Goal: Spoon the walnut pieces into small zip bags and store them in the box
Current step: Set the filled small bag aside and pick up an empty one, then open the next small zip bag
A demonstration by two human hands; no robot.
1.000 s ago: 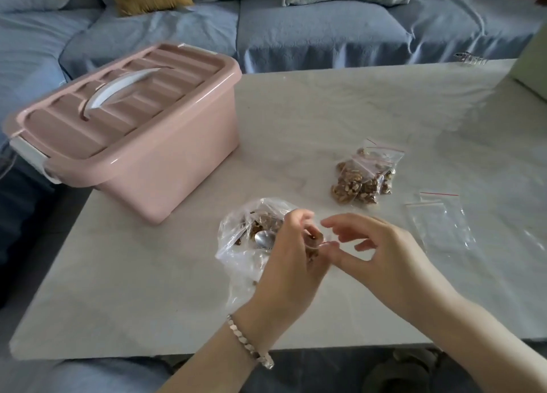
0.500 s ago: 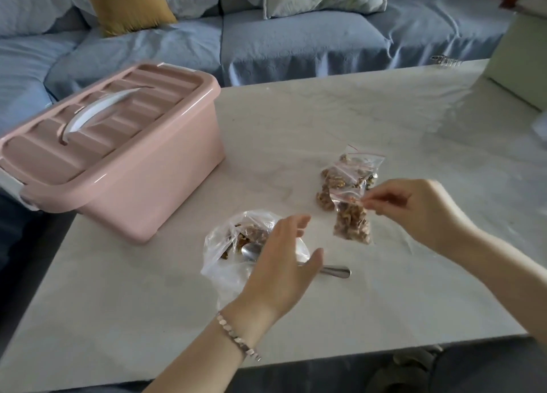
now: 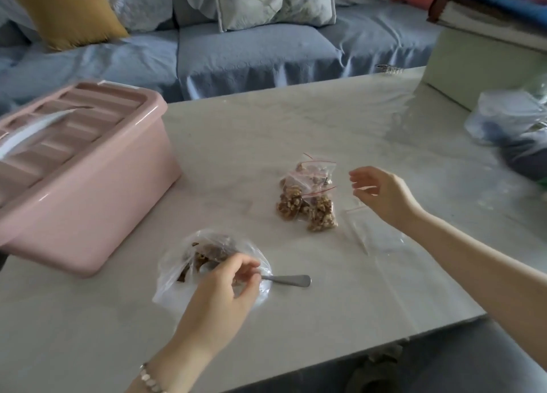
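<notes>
Filled zip bags (image 3: 307, 198) lie between hands: left (image 3: 220, 289) pinching spoon (image 3: 288, 280), right (image 3: 381, 194) empty, spread.

Both forearms are bare, with no sleeves in view. The left hand (image 3: 220, 292) has a bracelet (image 3: 149, 382) of small pale, flat links at its wrist. The right hand (image 3: 381, 196) wears nothing.

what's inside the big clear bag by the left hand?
Brown walnut pieces and the bowl end of the spoon, whose handle sticks out right. The left hand covers the clear bag's near side, hiding how much remains.
</notes>
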